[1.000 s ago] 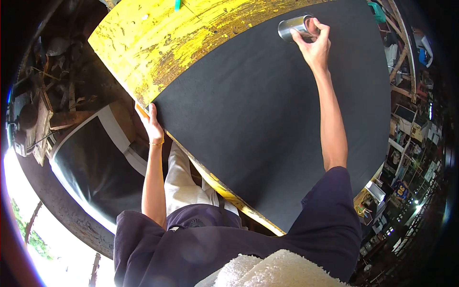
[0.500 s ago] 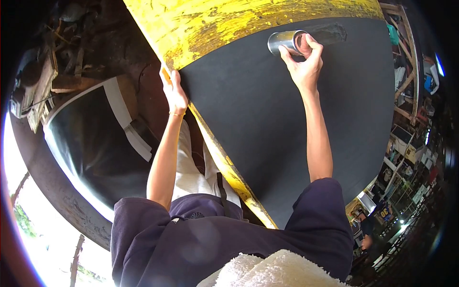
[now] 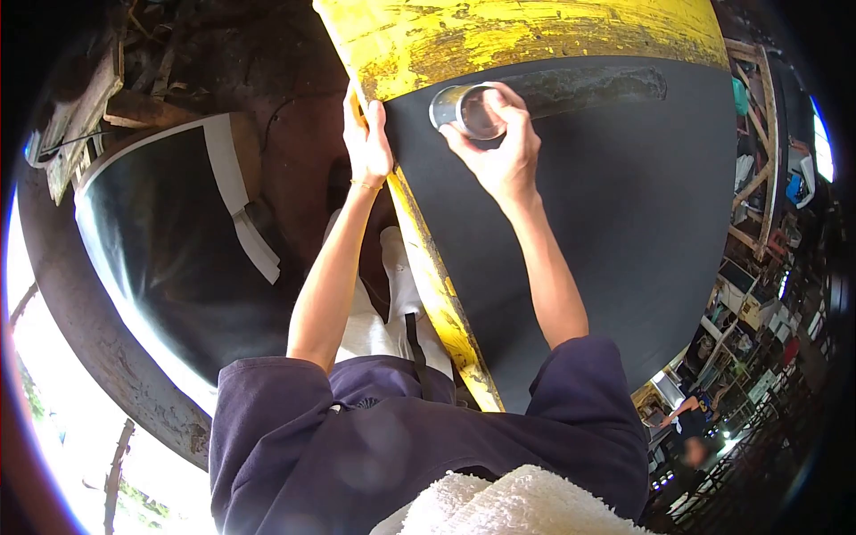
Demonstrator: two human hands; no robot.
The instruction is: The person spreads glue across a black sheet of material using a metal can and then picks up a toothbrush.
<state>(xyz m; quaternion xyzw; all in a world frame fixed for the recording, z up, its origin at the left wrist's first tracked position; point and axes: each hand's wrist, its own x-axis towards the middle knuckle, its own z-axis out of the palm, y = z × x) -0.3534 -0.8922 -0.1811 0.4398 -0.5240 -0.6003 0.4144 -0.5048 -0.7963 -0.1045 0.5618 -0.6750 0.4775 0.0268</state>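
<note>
My right hand point(image 3: 506, 152) is closed around a short, shiny metal can point(image 3: 453, 109), which lies on its side against the black sheet point(image 3: 624, 214). Its round end faces my palm. A rough greyish, wet-looking streak point(image 3: 597, 87) runs along the sheet's top from the can to the right. With my left hand point(image 3: 369, 147) I grip the left edge of the yellow-painted table point(image 3: 535, 31), the thumb on the edge and the fingers along its outer side. The black sheet covers most of the tabletop beneath my right forearm.
On the left, another black sheet point(image 3: 160, 241) with a white border strip lies on a curved surface. Wooden pieces point(image 3: 143, 109) are stacked beyond it. At right stand a wooden frame point(image 3: 758, 143) and cluttered shelves, with another person point(image 3: 691, 423) farther off.
My right hand has moved the can leftward along the sheet's top, and the greyish streak behind it is longer. My left hand still holds the table edge; the view has shifted somewhat.
</note>
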